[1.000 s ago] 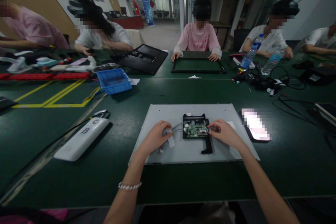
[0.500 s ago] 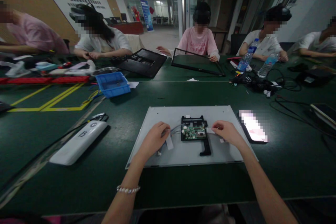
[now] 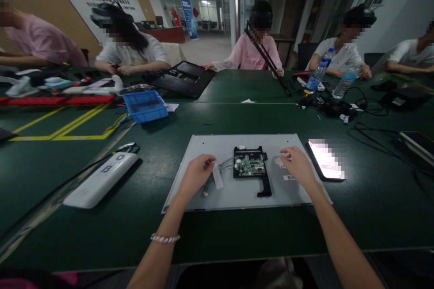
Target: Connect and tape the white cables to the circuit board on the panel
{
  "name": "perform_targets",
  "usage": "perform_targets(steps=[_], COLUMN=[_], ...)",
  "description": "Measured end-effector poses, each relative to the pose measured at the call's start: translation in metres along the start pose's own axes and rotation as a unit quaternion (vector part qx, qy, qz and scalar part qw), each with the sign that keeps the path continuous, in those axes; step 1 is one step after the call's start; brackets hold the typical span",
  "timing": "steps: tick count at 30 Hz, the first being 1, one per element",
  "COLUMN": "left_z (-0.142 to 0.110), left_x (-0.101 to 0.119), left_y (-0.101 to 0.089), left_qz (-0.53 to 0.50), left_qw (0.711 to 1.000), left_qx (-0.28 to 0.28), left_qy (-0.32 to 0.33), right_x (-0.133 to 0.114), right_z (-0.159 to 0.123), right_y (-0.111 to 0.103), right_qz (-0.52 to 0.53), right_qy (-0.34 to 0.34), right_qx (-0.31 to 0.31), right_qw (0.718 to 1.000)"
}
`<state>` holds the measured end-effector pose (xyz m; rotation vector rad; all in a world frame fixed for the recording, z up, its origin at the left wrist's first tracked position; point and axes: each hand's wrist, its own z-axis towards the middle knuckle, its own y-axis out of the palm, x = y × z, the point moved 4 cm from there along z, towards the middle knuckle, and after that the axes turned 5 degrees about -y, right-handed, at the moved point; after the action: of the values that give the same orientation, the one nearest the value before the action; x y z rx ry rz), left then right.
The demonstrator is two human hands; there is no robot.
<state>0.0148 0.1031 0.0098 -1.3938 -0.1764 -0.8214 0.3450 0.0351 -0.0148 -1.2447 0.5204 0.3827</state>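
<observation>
A light grey flat panel (image 3: 237,198) lies on the green table. At its middle sits a black bracket (image 3: 266,187) carrying a green circuit board (image 3: 249,168), with thin grey cables (image 3: 226,164) running left from it. My left hand (image 3: 200,171) is closed at the upper end of a white strip (image 3: 218,176), over the panel's left part; the fingertips partly hide the grip. Over the right part, my right hand (image 3: 296,165) has thumb and fingers apart. Just beneath its fingertips is a white piece (image 3: 279,162), and a small label (image 3: 289,178) lies below the hand.
A lit phone (image 3: 325,160) lies right of the panel, a white power bank (image 3: 101,180) with a cable to the left. Farther back are a blue bin (image 3: 145,107), a black plastic housing (image 3: 185,79) and water bottles (image 3: 320,70). Several people sit across the table.
My right hand has moved slightly right and up, away from the board, and its fingers have parted. My left hand stays nearly in place. The person opposite has tilted the black frame up.
</observation>
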Motion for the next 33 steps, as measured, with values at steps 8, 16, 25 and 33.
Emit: perform_targets(steps=[8,16,25,33], left_z=[0.011,0.02,0.055,0.065], left_x=[-0.014,0.0,0.081,0.084], left_y=[-0.013,-0.001,0.04,0.066], left_qz=[0.038,0.16,0.216,0.291], left_qw=[0.995,0.984,0.964,0.941], left_qx=[0.094,0.08,-0.042,-0.074], left_qy=[-0.02,-0.004,0.146,0.155], right_x=[0.0,-0.004,-0.004,-0.009], right_z=[0.0,-0.001,0.0,-0.001], right_y=[0.003,0.004,0.007,0.005], right_qz=[0.02,0.031,0.033,0.037], right_qy=[-0.009,-0.018,-0.031,-0.037], right_qx=[-0.008,-0.01,-0.014,-0.016], right_qw=[1.0,0.999,0.999,0.998])
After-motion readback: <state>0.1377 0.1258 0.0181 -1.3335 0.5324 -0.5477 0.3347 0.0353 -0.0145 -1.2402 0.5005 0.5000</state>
